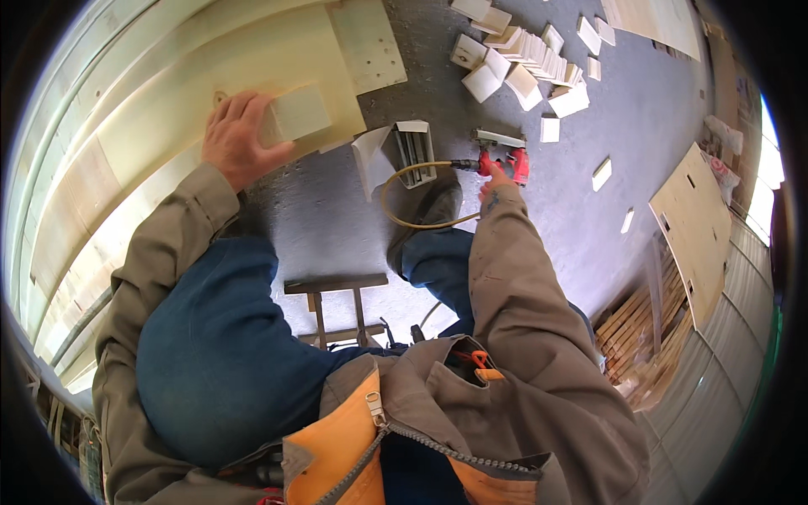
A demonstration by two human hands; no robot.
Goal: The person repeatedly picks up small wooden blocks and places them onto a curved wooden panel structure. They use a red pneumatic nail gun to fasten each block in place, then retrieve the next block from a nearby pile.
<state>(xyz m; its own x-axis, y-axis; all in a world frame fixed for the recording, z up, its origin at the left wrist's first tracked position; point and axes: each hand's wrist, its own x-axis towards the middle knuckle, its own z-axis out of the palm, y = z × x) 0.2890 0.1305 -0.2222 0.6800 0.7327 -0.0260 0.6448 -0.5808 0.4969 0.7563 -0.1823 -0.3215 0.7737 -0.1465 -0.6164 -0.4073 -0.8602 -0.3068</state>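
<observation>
Gripping red nailer (519, 168) in right hand (497, 179), steadying pale rectangular wooden block (304, 113) with left hand (238, 141); can't tell if fastened, with loose blocks (483, 82) left on grey floor (566, 227).

This is a woodworking workshop: the right hand (500, 179) holds a red air tool (520, 165), with cut wooden blocks (539, 61) on the grey floor (581, 194) beyond it. Pale boards (295, 52) sit under the left hand (236, 141).
</observation>
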